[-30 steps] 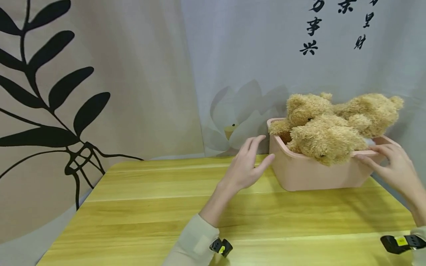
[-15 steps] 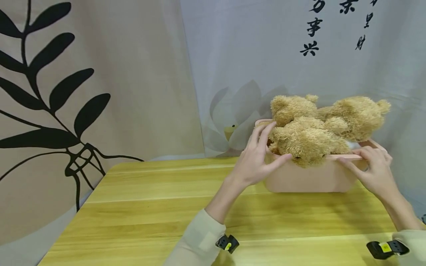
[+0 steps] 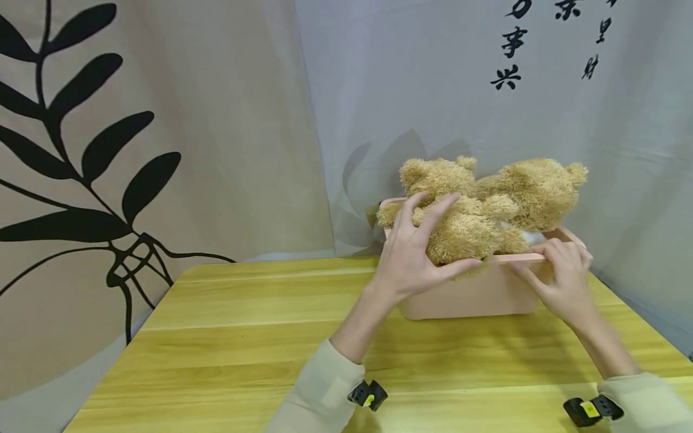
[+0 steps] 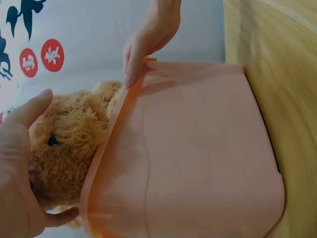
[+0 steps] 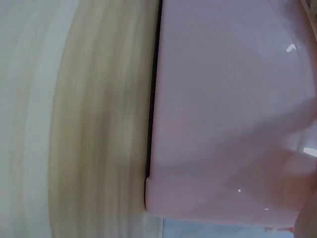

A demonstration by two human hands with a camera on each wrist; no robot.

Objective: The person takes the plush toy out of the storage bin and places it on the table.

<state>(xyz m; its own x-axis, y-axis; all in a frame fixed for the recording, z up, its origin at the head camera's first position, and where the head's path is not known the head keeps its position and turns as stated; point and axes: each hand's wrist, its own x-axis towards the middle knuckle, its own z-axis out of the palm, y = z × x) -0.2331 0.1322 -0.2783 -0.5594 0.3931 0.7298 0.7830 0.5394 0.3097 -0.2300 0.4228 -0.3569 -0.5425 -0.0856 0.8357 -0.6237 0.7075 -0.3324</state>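
Observation:
A pink plastic storage box (image 3: 471,294) stands on the table with three fluffy tan teddy bears piled in it. One teddy bear (image 3: 460,234) leans over the front rim, another teddy bear (image 3: 438,174) lies at the back left, and a third teddy bear (image 3: 536,186) at the back right. My right hand (image 3: 565,279) grips the rim at the right end, thumb in front. My left hand (image 3: 408,258) is spread with slightly bent fingers beside the front bear's head at the left end. Whether it touches the bear or the rim, I cannot tell.
The wooden table (image 3: 243,337) stretches to the left and front of the box. Behind it hangs a pale curtain (image 3: 233,132) with a printed dark plant and black characters. The table's right edge (image 3: 644,316) lies beyond the right hand.
The box with its bears has slid left across the table, my right hand moving along with its rim. My left hand, apart from the box earlier, is now at its left end.

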